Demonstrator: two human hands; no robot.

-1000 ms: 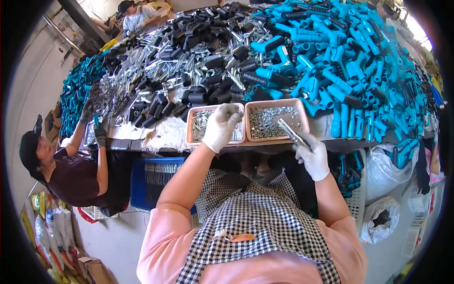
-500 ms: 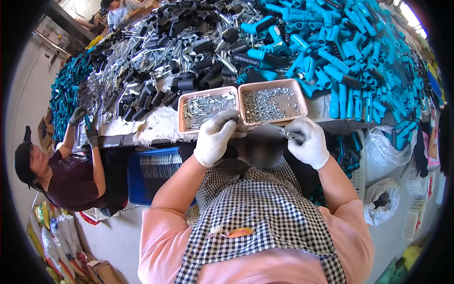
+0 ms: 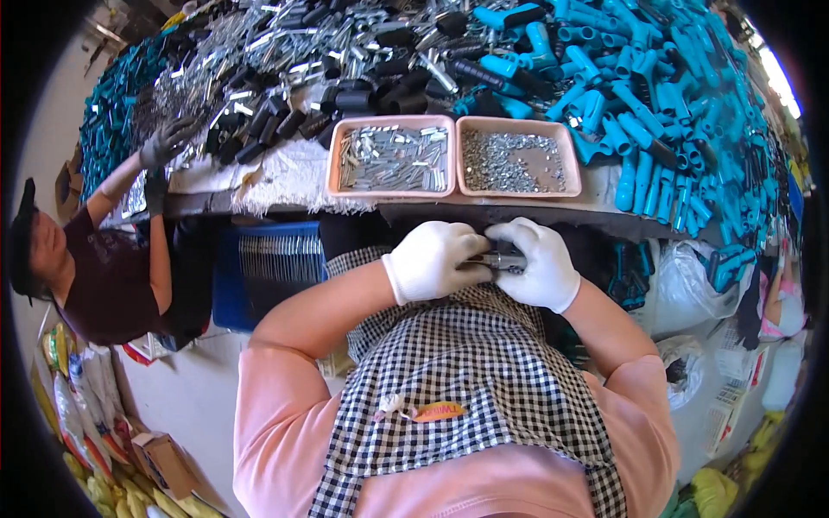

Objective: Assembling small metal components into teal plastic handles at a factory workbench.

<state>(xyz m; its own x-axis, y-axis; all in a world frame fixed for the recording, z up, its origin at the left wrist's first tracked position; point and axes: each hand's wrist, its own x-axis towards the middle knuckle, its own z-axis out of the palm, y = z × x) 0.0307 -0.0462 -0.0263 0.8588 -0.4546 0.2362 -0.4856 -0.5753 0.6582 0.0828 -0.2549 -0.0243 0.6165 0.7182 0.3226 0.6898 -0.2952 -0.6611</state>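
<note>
Both my hands wear white gloves and meet over my checked apron, just below the table edge. My left hand is closed, its fingers pinched toward a small shiny metal cylindrical part. My right hand curls around that same part from the other side. Fingers cover most of it, so its kind is unclear. Beyond my hands, a pink tray holds short metal tubes. Beside it on the right, a second pink tray holds tiny metal pieces.
Behind the trays lie heaps of black sleeves, metal rods and teal plastic handles. A blue crate stands below the table on the left. Further left, a co-worker reaches toward the table. A plastic sack hangs at right.
My hands have drawn closer together and a little lower, nearer the apron. The trays appear higher in view. The co-worker's upper hand has moved further over the table.
</note>
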